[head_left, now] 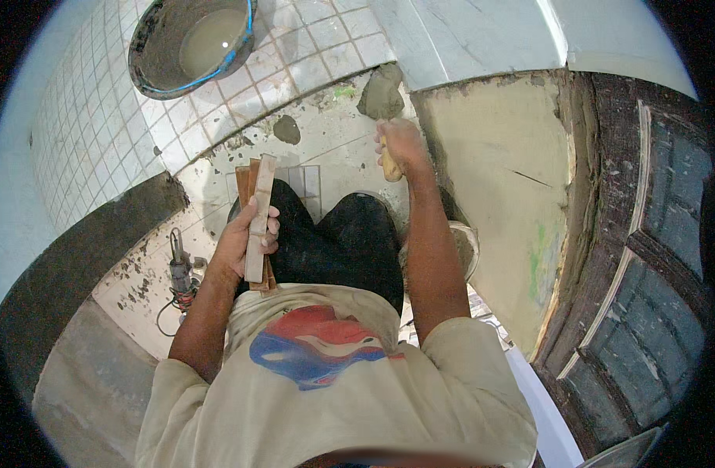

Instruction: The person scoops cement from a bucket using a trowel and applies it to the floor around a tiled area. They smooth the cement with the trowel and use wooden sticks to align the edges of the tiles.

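Facing, biggest first, a small-square tiled surface (84,132) upper L, a dark panelled door (646,335) far R, a yellowish plastered area (490,179) btwn door & R forearm (435,242), plus speckled off-white floor (334,144) mid-view. Seeing, next size down, a dark bucket (151,47) w/ blue handle on the tiles, top L of ctr, cloudy liquid inside. Spotting a pale-rimmed container (468,249), partly hidden behind R forearm. Noting a corded power tool (182,273) on floor, just L of L forearm (205,312).

Holding narrow strips (255,253) in L grip (234,242), thumb on L edge, fingers on R, over black trousers (350,242); counting one pale strip on top, brown ones under. Clasping a yellow-handled tool (391,168) in R grip (404,144), fist closed round handle, well apart from L grip. Viewing a grey mortar lump (381,92) just past R fist, near plastered area's edge; can't tell blade from mortar. Lastly, finding a smaller mortar patch (286,129) on floor, L of lump.
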`<state>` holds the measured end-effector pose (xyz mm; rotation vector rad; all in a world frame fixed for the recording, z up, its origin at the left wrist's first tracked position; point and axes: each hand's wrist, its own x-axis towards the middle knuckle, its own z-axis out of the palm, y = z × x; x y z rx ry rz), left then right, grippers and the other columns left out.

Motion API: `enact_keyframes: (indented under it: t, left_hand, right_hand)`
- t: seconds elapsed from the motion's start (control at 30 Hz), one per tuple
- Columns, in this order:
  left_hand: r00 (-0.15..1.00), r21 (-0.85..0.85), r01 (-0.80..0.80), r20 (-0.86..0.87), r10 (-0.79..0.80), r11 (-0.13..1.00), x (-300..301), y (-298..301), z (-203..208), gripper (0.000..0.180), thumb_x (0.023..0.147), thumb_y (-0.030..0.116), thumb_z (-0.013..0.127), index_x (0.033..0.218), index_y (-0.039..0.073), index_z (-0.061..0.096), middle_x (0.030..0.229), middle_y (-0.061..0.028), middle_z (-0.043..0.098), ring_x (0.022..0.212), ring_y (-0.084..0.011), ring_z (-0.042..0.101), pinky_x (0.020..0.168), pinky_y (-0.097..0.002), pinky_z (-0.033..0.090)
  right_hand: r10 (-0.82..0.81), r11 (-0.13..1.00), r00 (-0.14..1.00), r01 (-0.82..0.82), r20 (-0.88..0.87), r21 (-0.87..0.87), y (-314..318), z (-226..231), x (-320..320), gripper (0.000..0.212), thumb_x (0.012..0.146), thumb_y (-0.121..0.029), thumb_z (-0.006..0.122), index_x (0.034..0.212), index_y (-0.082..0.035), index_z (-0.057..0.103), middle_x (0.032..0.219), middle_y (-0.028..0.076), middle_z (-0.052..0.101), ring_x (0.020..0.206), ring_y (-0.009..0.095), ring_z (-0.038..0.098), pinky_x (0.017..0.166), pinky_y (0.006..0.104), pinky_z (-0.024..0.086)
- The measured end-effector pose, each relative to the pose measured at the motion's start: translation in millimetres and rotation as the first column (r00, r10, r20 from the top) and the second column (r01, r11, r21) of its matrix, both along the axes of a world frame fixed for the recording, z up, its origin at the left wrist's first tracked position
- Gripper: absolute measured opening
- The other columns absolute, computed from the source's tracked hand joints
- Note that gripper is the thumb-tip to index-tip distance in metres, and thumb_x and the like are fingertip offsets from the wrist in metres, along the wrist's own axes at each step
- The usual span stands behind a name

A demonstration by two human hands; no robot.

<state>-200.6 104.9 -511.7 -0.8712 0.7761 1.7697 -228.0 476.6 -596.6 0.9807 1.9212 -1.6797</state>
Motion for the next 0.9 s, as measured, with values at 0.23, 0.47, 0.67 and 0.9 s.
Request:
enact_keyframes:
  t: [0.23,0.47,0.67,0.9]
  left_hand:
    - [1.000,0.020,0.000,-0.024,0.001,1.000,-0.1,0.5,1.1,0.047,0.106,0.047,0.049,0.106,0.002,0.063,0.076,-0.0086,0.065,0.054,-0.0155,0.053,0.045,-0.0280,0.043]
    - [1.000,0.057,-0.015,0.017,0.014,0.998,0.3,1.6,-1.3,0.048,0.106,0.048,0.050,0.108,0.001,0.063,0.077,-0.0090,0.066,0.054,-0.0158,0.054,0.046,-0.0272,0.043]
    - [1.000,0.031,0.011,0.000,-0.011,0.999,-1.2,0.3,-1.6,0.048,0.106,0.047,0.050,0.108,0.001,0.063,0.077,-0.0096,0.066,0.055,-0.0156,0.055,0.046,-0.0271,0.043]
    - [1.000,0.042,-0.009,0.000,0.009,0.999,3.6,-1.0,-1.0,0.050,0.106,0.048,0.049,0.108,0.000,0.063,0.078,-0.0096,0.066,0.054,-0.0157,0.054,0.046,-0.0272,0.043]
  right_hand:
    - [-0.353,0.884,0.935,0.323,-0.028,-0.338,-5.8,24.0,-3.2,0.033,0.103,-0.030,0.052,0.105,0.001,0.063,0.082,0.007,0.062,0.061,0.015,0.060,0.047,0.0343,0.052]
    - [-0.437,0.823,0.897,0.430,0.069,-0.373,-8.5,13.0,-8.8,0.031,0.103,-0.029,0.051,0.100,0.000,0.063,0.075,0.005,0.061,0.057,0.014,0.058,0.045,0.0335,0.050]
    - [-0.592,0.697,0.806,0.526,0.024,-0.487,-14.7,-2.2,-31.5,0.032,0.101,-0.027,0.051,0.103,0.002,0.063,0.076,0.005,0.061,0.057,0.014,0.058,0.046,0.0336,0.050]
    - [-0.561,0.697,0.828,0.478,0.009,-0.534,-18.2,-20.1,-9.9,0.034,0.102,-0.030,0.051,0.109,0.002,0.061,0.080,0.004,0.059,0.061,0.014,0.058,0.048,0.0324,0.050]
